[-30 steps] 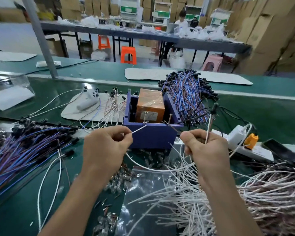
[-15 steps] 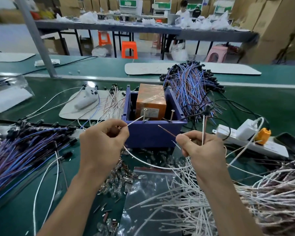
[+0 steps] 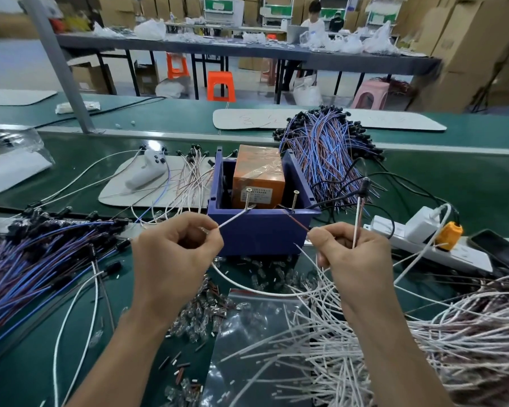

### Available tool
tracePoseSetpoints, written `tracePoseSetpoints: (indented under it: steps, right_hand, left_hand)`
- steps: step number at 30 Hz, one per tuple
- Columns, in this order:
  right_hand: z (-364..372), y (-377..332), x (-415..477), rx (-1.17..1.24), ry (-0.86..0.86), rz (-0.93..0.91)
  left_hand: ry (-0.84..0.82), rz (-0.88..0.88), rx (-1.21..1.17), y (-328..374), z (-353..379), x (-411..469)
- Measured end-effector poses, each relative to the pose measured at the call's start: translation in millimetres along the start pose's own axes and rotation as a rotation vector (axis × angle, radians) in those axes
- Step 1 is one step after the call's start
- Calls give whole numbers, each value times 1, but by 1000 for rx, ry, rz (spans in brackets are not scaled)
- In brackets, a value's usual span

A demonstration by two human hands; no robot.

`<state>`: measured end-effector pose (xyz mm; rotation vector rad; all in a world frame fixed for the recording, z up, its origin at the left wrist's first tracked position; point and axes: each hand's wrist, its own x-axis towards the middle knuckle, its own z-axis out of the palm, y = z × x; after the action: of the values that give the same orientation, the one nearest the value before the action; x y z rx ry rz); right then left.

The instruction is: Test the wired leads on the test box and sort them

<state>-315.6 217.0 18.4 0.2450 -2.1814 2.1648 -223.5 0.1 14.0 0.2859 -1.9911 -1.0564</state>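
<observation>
**A:** Head view: where is the lead, and which way does it lie from the hands?

**B:** Each hand has one bare end of it. The left hand [image 3: 174,257] pinches the white end [image 3: 232,220] between thumb and forefinger. That end slants up and away to the right, and its tip is at the foot of the left screw [image 3: 249,196] on the front rim of the blue test box [image 3: 262,230]. The right hand [image 3: 356,259] is curled round the lead and pinches the reddish end [image 3: 296,221], which slants up and to the left towards the right screw [image 3: 294,199]. I can't tell if it touches.

**A:** And the lead's head?

**B:** The black cap [image 3: 364,186] stands upright above the right fist. I'd judge the right hand has the gap to close, being the nearer to its screw.

**A:** Any writing?

**B:** There's a label on the orange block [image 3: 257,177] inside the box, too small to read. The white mat [image 3: 247,121] behind has faint handwriting, also illegible.
</observation>
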Motion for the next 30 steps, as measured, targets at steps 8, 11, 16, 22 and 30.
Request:
tracePoseSetpoints:
  steps: [8, 11, 16, 22, 30]
  right_hand:
    - [2, 3, -1, -48, -3, -34]
    - [3, 5, 0, -66, 1, -39]
    - [1, 6, 1, -69, 11, -39]
    - [0, 8, 3, -48, 35, -40]
    - [3, 11, 7, -89, 79, -48]
  left_hand:
    - [21, -60, -18, 0, 10, 5]
    - [10, -56, -12, -1, 10, 6]
    - [15, -40, -44, -1, 10, 8]
    - [15, -5, -63, -2, 11, 9]
    - [-1, 23, -60, -3, 10, 9]
